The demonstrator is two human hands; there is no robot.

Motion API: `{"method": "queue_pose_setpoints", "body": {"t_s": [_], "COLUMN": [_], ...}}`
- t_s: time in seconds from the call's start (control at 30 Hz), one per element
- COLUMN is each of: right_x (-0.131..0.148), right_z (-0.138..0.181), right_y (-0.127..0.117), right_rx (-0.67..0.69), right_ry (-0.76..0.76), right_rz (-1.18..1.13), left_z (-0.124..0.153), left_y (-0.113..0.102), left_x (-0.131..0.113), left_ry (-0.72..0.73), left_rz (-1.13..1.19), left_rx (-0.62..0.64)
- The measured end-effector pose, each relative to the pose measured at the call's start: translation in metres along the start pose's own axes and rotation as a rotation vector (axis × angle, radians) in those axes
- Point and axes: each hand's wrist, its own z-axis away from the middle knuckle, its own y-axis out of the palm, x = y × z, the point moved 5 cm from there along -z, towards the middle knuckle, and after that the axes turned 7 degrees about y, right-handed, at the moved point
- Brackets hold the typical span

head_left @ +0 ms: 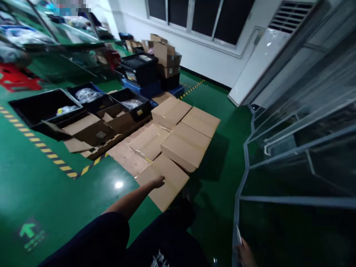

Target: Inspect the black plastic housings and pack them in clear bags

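My left hand (159, 181) is stretched out over the top of the nearest closed cardboard box (174, 174). Its fingers look loosely extended with nothing in them; whether they touch the cardboard I cannot tell. At the lower right, my right hand (246, 255) is closed on a thin, flat, pale object (238, 234), seen edge-on, of a kind I cannot make out. Beyond the nearest box lie a larger closed box (186, 142), a lower taped box (148, 142) and more closed boxes (172, 109), on a wooden board (125, 154).
Left of the boxes stand torn-open cartons (89, 129) and black crates (36, 107) with plastic-wrapped goods. Stacked crates (139, 66) and cartons (165, 55) are by the wall. A grey metal frame (246, 159) runs along the right. Striped tape (52, 155) marks the green floor.
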Motion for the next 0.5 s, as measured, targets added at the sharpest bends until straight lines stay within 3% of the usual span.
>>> {"method": "queue_pose_setpoints", "body": {"t_s": [0.1,0.2,0.37,0.5], "right_x": [0.099,0.211,0.397,0.538], "right_z": [-0.068,-0.108,-0.144,-0.149], "right_y": [0.019,0.058,0.141,0.23], "right_rx": [0.129,0.283,0.439,0.464], "right_ry": [-0.082,-0.213,-0.473,-0.762], "right_rz": [0.099,0.31,0.678,0.989], "left_z": [-0.057,-0.114,-0.183,-0.208], "left_y": [-0.027,-0.057,-0.093,-0.086], "left_x": [-0.014,-0.036,-0.056,-0.049], "left_ry": [-0.062,-0.109,-0.159,-0.257], "left_rz": [0.093,0.182,0.261,0.324], "left_rx": [-0.093,-0.173,-0.243,-0.202]}}
